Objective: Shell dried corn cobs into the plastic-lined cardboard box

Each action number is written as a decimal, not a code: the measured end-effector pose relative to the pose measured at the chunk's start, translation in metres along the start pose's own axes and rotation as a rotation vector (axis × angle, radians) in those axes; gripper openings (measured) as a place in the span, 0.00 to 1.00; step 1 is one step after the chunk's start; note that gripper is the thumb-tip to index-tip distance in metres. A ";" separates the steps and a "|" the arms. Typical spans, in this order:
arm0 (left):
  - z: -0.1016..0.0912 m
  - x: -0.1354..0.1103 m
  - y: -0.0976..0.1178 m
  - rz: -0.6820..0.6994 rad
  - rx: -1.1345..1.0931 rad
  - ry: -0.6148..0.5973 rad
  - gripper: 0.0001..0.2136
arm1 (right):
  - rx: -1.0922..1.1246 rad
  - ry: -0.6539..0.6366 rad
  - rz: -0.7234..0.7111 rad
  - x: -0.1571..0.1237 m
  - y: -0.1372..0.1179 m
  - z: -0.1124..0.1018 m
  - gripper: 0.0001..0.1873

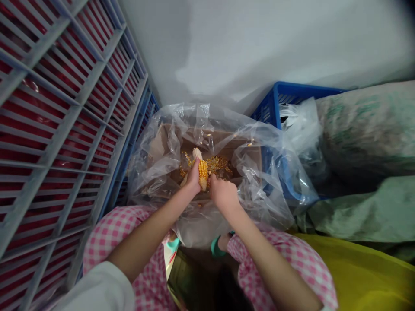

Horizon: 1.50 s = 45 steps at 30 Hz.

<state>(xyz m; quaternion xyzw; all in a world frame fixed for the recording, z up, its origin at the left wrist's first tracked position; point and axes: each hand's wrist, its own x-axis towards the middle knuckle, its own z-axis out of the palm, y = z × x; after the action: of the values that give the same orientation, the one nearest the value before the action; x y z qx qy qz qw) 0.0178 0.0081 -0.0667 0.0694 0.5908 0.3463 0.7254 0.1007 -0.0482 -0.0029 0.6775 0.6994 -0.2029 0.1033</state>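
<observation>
A partly stripped corn cob [202,169], with yellow-orange kernels on its lower part and a pale bare tip, is held upright over a cardboard box [165,144]. My left hand [193,177] grips the cob from the left. My right hand [223,194] presses its fingertips against the cob's right side. Loose corn kernels [217,164] lie heaped in the box just beyond the cob. A clear plastic liner [253,172] lines the box and billows around its sides, with a few kernels resting on it. Both forearms come up from pink gingham sleeves [113,233].
A grey crate with red contents [65,108] stands tall on the left. A blue plastic crate [292,97] stands behind the box on the right, beside bulging green-printed sacks [366,129]. A pale wall [243,47] rises ahead. Yellow cloth [356,272] lies at lower right.
</observation>
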 end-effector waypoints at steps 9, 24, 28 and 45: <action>0.003 -0.005 0.007 0.003 -0.022 -0.055 0.18 | 0.331 -0.050 0.020 0.011 0.045 -0.033 0.15; 0.004 -0.007 0.010 -0.012 -0.005 -0.134 0.20 | 0.445 -0.099 0.000 0.014 0.046 -0.031 0.14; 0.006 -0.010 0.012 -0.017 0.001 -0.133 0.20 | 0.475 -0.077 -0.027 0.012 0.047 -0.034 0.14; 0.008 -0.011 0.014 -0.040 0.043 -0.100 0.19 | 0.472 -0.054 -0.042 0.012 0.047 -0.036 0.14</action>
<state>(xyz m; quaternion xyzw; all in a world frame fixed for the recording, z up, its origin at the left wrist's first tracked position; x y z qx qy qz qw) 0.0188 0.0142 -0.0482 0.0903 0.5624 0.3150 0.7591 0.1506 -0.0225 0.0174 0.6627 0.6434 -0.3806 -0.0434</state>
